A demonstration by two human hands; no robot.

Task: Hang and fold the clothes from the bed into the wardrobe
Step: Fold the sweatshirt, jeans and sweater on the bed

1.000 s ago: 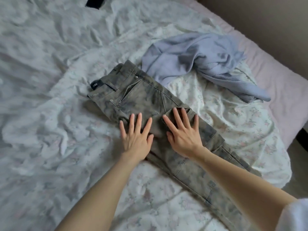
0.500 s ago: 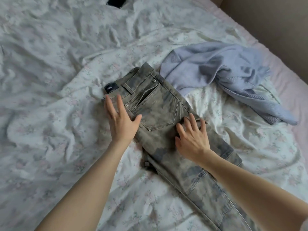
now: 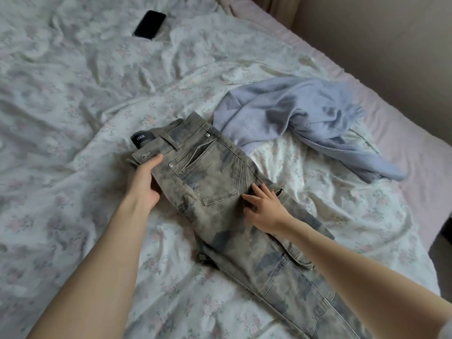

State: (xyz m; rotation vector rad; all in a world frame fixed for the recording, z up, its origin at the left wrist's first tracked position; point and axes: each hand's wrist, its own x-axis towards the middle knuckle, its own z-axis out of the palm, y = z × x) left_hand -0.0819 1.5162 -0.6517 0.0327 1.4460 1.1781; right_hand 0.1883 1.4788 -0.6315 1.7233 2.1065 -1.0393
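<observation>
**Jeans laid flat, one hand at the waistband, one on the seat**

The main risk is a crooked fold. The left hand grips the waistband edge of the jeans, thumb on top and fingers seemingly tucked under the cloth, though the fingers themselves are hidden. If that hand lifts or pulls before the legs are lined up, the two layers could slide against each other and the seams stop matching. The right hand rests on the seat just beside the back pocket, fingers spread and fairly straight, pressing and not gripping; if it lets go too soon, the denim may bunch under the pull from the waistband. A loose strap sticks out from the near edge of the jeans below the left hand, and it could get trapped inside a fold.

From the left hand's hold, the jeans run away to the right and toward the person, the legs passing under the right forearm and out of the bottom of the view. Beyond the right hand, touching the far corner of the waistband, lies a crumpled blue sweater, which could be dragged along. A phone lies well beyond the left hand, on the bed.
</observation>
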